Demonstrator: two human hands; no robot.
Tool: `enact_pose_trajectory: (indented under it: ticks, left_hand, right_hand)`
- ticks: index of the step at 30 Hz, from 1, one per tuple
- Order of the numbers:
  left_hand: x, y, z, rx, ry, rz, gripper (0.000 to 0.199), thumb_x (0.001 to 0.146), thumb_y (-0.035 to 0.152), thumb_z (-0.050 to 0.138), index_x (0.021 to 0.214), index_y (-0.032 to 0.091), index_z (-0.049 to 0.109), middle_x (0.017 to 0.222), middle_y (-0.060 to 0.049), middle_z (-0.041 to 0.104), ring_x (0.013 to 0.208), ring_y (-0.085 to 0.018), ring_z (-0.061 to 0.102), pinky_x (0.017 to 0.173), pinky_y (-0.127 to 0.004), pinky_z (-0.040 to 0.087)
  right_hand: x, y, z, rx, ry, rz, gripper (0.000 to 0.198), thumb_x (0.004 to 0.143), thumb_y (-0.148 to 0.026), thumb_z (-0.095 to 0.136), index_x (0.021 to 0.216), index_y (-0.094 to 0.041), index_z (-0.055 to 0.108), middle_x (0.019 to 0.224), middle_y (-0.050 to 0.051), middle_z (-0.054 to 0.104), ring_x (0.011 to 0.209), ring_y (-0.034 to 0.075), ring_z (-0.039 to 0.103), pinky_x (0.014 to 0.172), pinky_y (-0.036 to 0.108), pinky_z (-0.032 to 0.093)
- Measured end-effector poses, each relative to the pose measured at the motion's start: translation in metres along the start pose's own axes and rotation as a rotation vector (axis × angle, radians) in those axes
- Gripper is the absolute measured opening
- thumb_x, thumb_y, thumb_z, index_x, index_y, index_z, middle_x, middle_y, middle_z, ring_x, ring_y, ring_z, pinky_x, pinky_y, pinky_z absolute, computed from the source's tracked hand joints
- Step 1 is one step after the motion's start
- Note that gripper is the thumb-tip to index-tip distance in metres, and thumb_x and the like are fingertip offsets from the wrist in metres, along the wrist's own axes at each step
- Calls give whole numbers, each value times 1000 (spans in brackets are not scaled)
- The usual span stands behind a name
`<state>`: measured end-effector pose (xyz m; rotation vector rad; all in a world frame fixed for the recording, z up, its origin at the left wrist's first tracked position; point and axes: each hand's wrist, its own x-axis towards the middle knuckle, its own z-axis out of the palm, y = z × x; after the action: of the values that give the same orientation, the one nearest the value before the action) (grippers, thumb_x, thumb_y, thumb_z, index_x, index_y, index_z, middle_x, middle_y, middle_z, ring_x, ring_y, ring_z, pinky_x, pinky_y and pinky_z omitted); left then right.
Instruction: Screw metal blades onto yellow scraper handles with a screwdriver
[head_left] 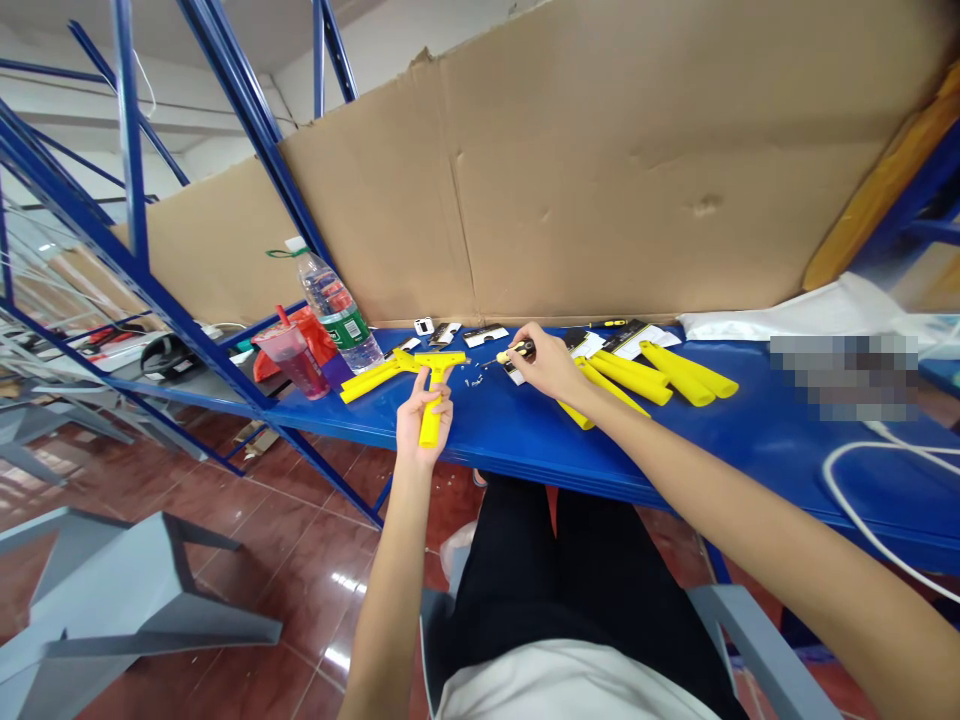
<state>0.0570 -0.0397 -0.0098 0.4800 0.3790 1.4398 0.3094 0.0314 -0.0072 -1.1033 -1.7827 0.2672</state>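
My left hand point(421, 425) is closed around the handle of a yellow T-shaped scraper point(430, 434), its crosshead pointing up and away from me. In my right hand point(553, 364) is a screwdriver point(514, 354) with a yellow-and-black handle, its shaft pointing left toward the scraper's head. A gap shows between the tip and the scraper. Small pale bits point(474, 381), too small to identify, lie on the blue table point(517, 430) between my hands. Left of the scraper lies another yellow scraper point(373, 381). More yellow handles point(634, 377) lie beside my right forearm.
A water bottle point(346, 325) and a red-lidded cup point(292, 355) stand at left. Black-and-white packages point(486, 334) line the back, below a cardboard wall point(570, 180). A second screwdriver point(609, 323) lies behind the handles. A white cable point(832, 480) hangs at right; blue posts point(277, 190) rise left.
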Motion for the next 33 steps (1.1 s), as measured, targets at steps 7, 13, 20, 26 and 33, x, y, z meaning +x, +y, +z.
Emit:
enact_pose_trajectory:
  ticks: [7,13,20,26,33]
  left_hand:
    - [1,0,0,-47,18,-23,86,83,-13,49,157,30,49,164,-18,54,77,-3,66,53,-9,46]
    - [0,0,2,-10,12,-13,85,83,-12,50,156,32,50,165,-16,53,76,-3,65,52,-9,46]
    - [-1,0,2,-34,13,-22,86,85,-12,49,160,32,47,166,-18,53,75,-3,65,52,-9,47]
    - [0,0,3,-58,32,-29,82,82,-13,46,153,28,49,162,-18,56,77,-3,66,53,-8,46]
    - [0,0,4,-68,53,-22,70,83,-13,46,141,25,57,155,-17,60,77,-4,64,53,-9,44]
  right_hand:
    - [2,-5,-5,10,64,29,12,95,-33,64,103,-26,58,94,7,76,78,27,67,81,41,49]
    - [4,0,-9,-4,103,37,14,95,-32,64,100,-27,53,94,9,75,82,29,68,82,42,49]
    - [6,11,-4,-31,51,50,13,95,-33,63,101,-27,53,95,10,74,82,29,66,82,43,49]
    - [4,-3,-8,-32,105,64,15,89,-29,66,97,-27,54,89,6,74,79,27,68,80,40,49]
    - [2,-5,-3,-4,29,38,12,94,-30,66,102,-26,57,96,7,77,81,27,70,82,41,51]
